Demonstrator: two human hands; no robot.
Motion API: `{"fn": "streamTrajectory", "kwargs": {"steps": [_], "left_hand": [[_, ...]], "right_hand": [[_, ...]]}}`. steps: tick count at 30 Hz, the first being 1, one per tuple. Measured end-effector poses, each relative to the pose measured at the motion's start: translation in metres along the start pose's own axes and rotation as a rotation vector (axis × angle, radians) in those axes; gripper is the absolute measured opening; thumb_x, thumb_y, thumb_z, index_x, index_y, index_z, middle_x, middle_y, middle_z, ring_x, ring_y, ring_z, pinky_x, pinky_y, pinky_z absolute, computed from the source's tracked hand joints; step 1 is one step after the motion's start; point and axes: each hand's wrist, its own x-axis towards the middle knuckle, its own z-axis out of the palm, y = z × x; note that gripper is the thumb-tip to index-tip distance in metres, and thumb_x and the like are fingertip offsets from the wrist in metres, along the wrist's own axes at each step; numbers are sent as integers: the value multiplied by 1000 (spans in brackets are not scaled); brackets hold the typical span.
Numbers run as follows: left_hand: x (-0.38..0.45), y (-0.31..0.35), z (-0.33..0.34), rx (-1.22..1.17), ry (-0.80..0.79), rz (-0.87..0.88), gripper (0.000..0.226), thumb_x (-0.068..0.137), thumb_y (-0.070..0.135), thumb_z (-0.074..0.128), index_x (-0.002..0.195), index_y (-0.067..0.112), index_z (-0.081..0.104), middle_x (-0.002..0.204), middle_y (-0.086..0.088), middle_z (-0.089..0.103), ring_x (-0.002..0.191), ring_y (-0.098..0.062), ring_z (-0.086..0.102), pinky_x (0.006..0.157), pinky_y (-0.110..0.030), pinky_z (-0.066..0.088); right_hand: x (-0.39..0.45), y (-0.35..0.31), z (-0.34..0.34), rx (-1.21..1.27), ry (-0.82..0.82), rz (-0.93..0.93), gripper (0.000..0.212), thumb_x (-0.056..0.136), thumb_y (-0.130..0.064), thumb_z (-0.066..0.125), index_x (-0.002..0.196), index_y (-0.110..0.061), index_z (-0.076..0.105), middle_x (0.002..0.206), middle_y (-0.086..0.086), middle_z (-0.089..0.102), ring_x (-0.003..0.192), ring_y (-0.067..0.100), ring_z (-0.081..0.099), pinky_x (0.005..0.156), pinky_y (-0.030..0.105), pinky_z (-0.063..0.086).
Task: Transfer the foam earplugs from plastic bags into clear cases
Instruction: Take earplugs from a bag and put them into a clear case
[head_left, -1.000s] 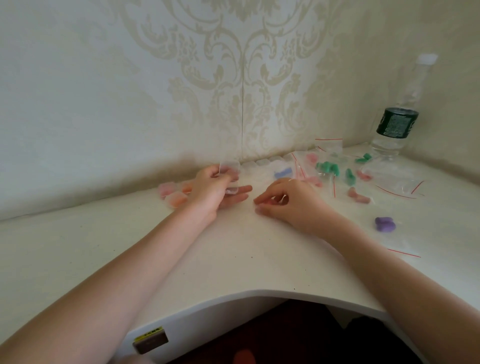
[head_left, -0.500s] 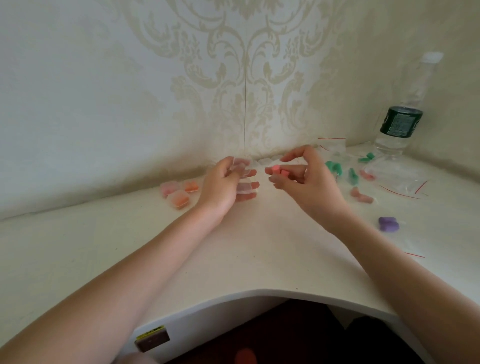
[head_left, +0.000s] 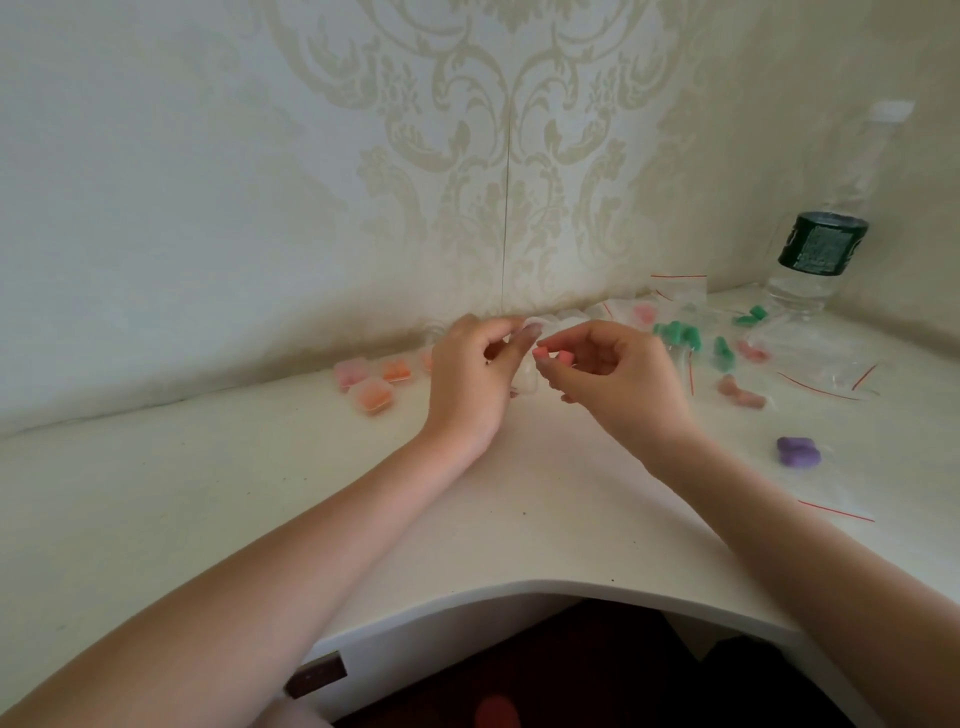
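Though blurred, left hand (head_left: 470, 371) gripping half-hidden clear case (head_left: 525, 382), right hand (head_left: 618, 376) pinching pink earplugs (head_left: 551, 355).

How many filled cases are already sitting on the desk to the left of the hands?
3 for sure: a pink filled case, an orange one beside it, and a larger-looking orange one in front. The left hand may hide another behind it.

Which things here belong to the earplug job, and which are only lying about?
Job:
- clear case in left hand
- pink earplugs in right hand
- filled cases
- bagged green earplugs
- purple earplugs

Lying about:
- water bottle
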Motion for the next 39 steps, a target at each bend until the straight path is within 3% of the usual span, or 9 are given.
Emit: {"fn": "streamTrajectory", "kwargs": {"steps": [5,8,13,17,21,26,30,34,39], "left_hand": [[-3,4,0,-248,-48,-188,14,88,17,67,89,5,74,72,-8,69,61,-13,68,54,-29,57],[-4,5,1,-396,-107,-327,24,89,19,65,83,-4,70,71,-10,66,64,-14,66,63,-29,59],[-1,5,4,-541,-230,-474,22,91,23,62,80,5,69,74,-10,69,71,-15,67,70,-24,57],[2,2,1,-630,-374,-520,21,92,18,60,98,0,67,85,-17,61,81,-22,58,82,-28,57],[6,2,-5,-765,-411,-637,27,90,4,59,117,2,61,85,-9,69,74,-14,66,81,-25,57],[5,1,-5,-744,-408,-614,35,86,-3,62,120,1,58,94,-16,63,75,-16,62,83,-25,56],[5,3,-6,-721,-472,-586,25,87,-5,58,108,8,62,83,-12,64,70,-15,61,85,-25,55],[7,2,-8,-753,-531,-608,28,89,-7,53,114,4,60,73,-7,66,62,-11,62,80,-24,55],[8,2,-10,-784,-545,-638,24,92,-1,51,112,6,62,81,-9,65,75,-15,64,76,-25,58]], "right_hand": [[-2,1,4,62,-28,65,13,82,-12,74,90,-7,65,75,12,71,59,5,63,54,18,52],[-2,2,4,16,-11,50,15,81,-12,74,87,-3,63,66,1,70,59,3,64,53,19,53],[-3,3,2,-132,27,-24,14,76,-17,77,79,-9,66,71,7,69,59,10,59,58,34,57],[-4,6,1,-227,15,-83,12,75,-15,77,76,-13,66,68,-1,65,60,14,56,61,42,54],[-3,3,-1,-183,13,-60,17,76,-12,78,85,-14,63,70,-4,70,62,15,61,60,35,57],[-3,0,-3,-9,27,-41,15,81,-9,74,85,-3,61,66,2,72,61,10,68,58,20,55],[-2,0,-5,-1,47,-26,12,81,-11,74,78,-5,63,51,-10,65,49,0,62,49,6,42],[0,4,-5,-28,21,-37,11,82,-7,71,76,-1,64,54,-9,66,53,0,63,52,13,49],[2,9,-5,-141,11,-53,14,82,-14,72,71,-8,66,63,-5,65,53,1,58,50,14,50]]}}
